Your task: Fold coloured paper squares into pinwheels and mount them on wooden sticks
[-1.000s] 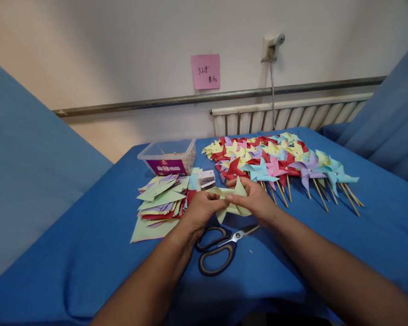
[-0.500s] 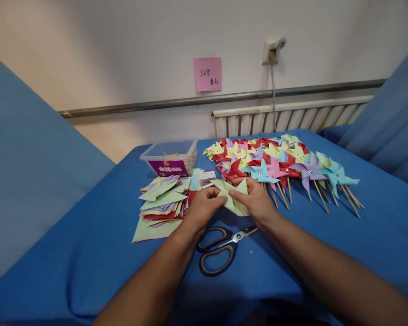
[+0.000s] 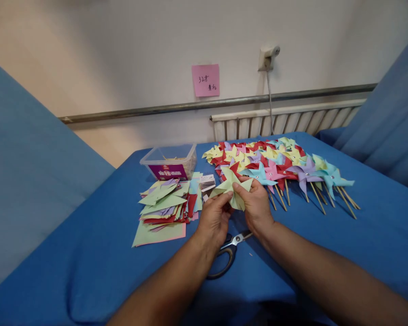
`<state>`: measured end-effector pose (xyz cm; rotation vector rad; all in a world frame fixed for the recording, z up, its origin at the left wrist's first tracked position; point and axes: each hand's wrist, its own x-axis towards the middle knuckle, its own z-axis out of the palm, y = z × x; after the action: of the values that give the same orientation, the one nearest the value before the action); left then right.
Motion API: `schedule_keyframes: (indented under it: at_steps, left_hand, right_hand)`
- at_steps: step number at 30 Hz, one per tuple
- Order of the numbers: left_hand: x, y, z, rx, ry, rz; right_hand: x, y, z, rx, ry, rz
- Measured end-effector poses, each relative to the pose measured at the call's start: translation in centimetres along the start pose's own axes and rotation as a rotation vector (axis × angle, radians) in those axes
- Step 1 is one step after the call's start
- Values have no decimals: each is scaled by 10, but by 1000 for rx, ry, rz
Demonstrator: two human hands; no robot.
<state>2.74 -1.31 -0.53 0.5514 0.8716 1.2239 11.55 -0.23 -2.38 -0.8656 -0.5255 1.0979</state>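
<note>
Between my two hands is a pale green paper pinwheel (image 3: 228, 182), its points folded in toward the centre. My left hand (image 3: 215, 217) pinches its lower left part, thumb near the middle. From the right, my right hand (image 3: 258, 203) grips it with the thumb pressed close to the centre. No stick shows on this pinwheel. Below the hands, a pair of scissors (image 3: 228, 254) with dark handles lies on the blue cloth, partly covered by my left hand and wrist. A stack of cut coloured paper (image 3: 166, 203) is to the left of my left hand.
Behind the paper stack stands a clear plastic box (image 3: 170, 163) with thin sticks inside. Small white cards (image 3: 207, 182) lie beside it. Many finished pinwheels (image 3: 275, 163) on wooden sticks spread across the back right. A wall radiator (image 3: 285, 120) and blue curtains (image 3: 30, 181) border the table.
The pinwheel has turned in my hands and more of its points now stand up. My left hand has shifted right, over one scissor handle. The view has tilted slightly.
</note>
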Motion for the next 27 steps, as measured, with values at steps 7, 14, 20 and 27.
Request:
schedule_keyframes:
  at_steps: [7,14,20,27]
  left_hand:
    - [0,-3,8,-38,16,113]
    - [13,2,6,44,78,199]
    - [48,40,5,88,149,94]
    - [57,42,8,51,71,52]
  right_hand:
    - [1,5,-3,-42,-38,-64]
    - [4,6,-3,-56,-97,-92]
    - [20,-5,-13,-348,-103,-545]
    - [37,-19,-17,-794,-274,-1003]
